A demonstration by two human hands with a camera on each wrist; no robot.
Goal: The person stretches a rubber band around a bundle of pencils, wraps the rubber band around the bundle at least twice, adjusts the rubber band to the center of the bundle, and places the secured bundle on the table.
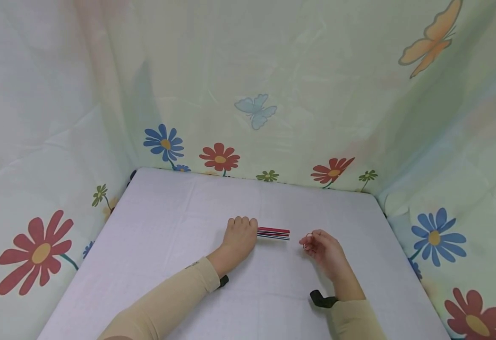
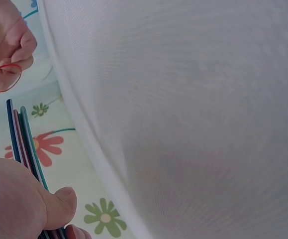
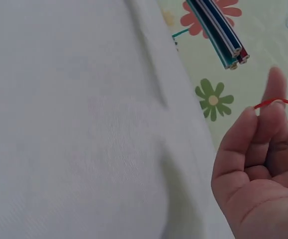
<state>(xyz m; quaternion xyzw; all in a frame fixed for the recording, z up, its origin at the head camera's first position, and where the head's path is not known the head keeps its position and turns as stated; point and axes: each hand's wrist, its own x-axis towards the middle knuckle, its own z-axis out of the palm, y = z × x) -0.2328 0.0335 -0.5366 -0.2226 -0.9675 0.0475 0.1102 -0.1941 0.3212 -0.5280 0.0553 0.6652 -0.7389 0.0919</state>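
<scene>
My left hand (image 1: 240, 236) grips a bundle of several pencils (image 1: 274, 233), with red, blue and dark striped sides. Their ends stick out to the right of the fist, and in the right wrist view the pencils (image 3: 218, 32) show bare flat ends. To the right, apart from the bundle, my right hand (image 1: 325, 250) pinches a thin red rubber band (image 3: 270, 102) between thumb and fingers. From the left wrist the rubber band (image 2: 20, 74) shows as a loop around the fingertips. The left palm hides the other end of the pencils.
A white cloth-covered table (image 1: 167, 302) lies beneath both hands. Around it hangs a pale curtain (image 1: 197, 71) printed with flowers and butterflies. Black wrist mounts (image 1: 323, 299) stick out by the sleeves.
</scene>
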